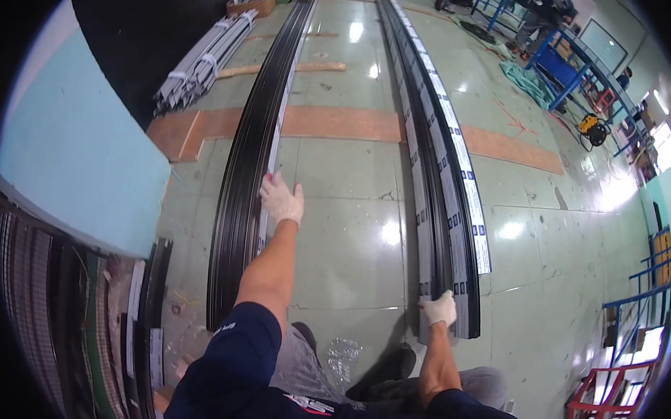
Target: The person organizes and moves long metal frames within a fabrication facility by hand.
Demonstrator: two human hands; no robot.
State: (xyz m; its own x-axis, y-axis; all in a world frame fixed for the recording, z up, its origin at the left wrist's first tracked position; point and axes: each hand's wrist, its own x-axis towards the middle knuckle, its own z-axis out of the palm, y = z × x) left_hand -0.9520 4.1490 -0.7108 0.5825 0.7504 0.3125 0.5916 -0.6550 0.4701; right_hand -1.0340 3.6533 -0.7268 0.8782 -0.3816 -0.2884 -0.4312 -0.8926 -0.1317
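My left hand [282, 200], in a white glove, is over the inner edge of a stack of long black profiles [249, 168] on the left. Its fingers are spread, and a small red spot shows at one fingertip. My right hand [440, 310], also gloved, is closed at the near end of a long profile covered with printed protective film [422, 221]. That profile lies in the right-hand row beside other black profiles [475, 305] with similar film. The right fingertips are partly hidden by the hand.
Wooden boards [339, 123] cross the floor beneath both rows. Crumpled clear plastic [342, 357] lies between my feet. Bundled grey strips [207, 58] rest at the upper left, near a light blue panel [84, 131]. A red metal frame [612, 394] stands at the lower right; people work farther back.
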